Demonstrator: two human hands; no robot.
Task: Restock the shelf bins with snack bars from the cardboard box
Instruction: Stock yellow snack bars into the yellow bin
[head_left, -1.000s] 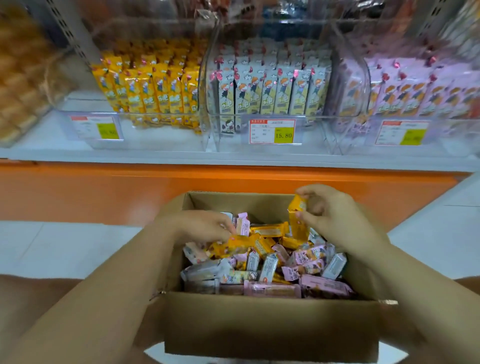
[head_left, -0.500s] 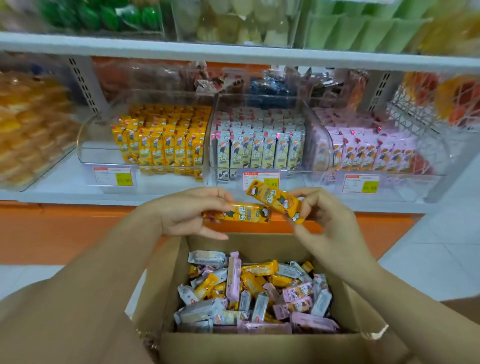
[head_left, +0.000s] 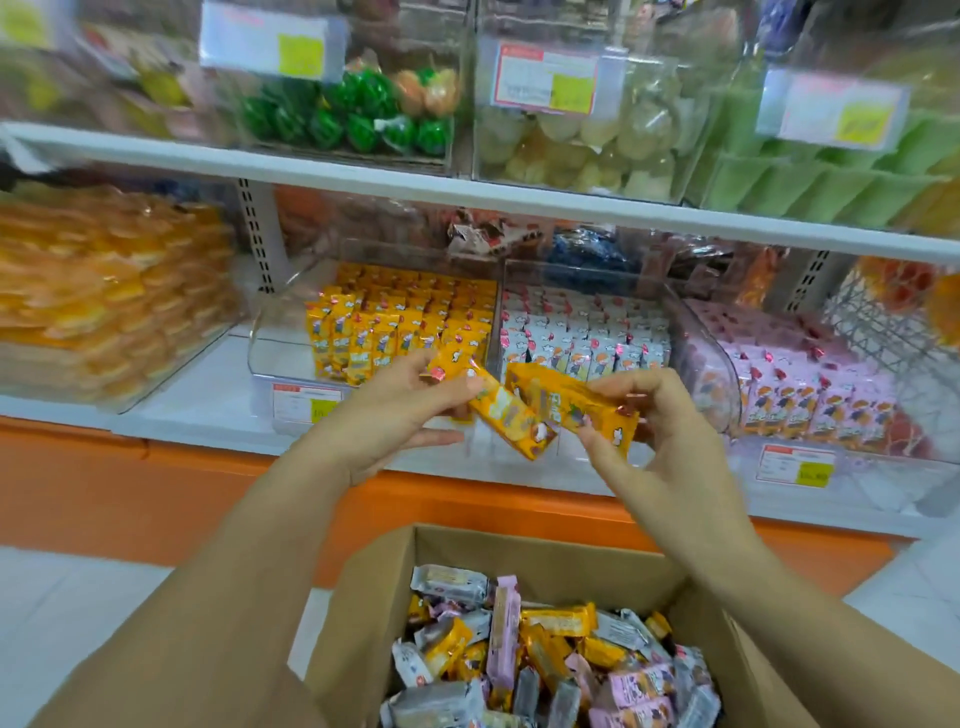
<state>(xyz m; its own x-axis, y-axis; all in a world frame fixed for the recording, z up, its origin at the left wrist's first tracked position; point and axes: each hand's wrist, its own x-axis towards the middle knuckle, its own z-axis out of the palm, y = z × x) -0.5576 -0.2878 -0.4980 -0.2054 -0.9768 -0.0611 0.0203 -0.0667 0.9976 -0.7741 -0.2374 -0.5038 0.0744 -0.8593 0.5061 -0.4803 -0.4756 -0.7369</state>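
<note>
— What is each grip doing?
— The left grip pinches a yellow snack bar near its upper end, with the thumb against the wrapper and one finger straight beneath. The right grip pinches a second yellow snack bar, with the fingers curled round its right end.
— Are the two bars apart?
— They overlap mid-view, and both slant down to the right. Whether they actually touch I cannot tell, because the picture is blurred there.
— Where are they held?
— In the air above the open cardboard box, in front of the lower shelf. They are roughly level with the clear bin of yellow bars.
— What stands beside that bin?
— To its right is a bin of white-wrapped bars, and next to that a bin of pink-wrapped bars. Price tags hang on the bin fronts.
— And inside the box?
— A loose heap of bars in yellow, pink and grey-white wrappers, mixed and lying every way.
— Anything higher up?
— An upper shelf carries clear bins. One holds green wrapped sweets, and the one to its right holds pale sweets.
</note>
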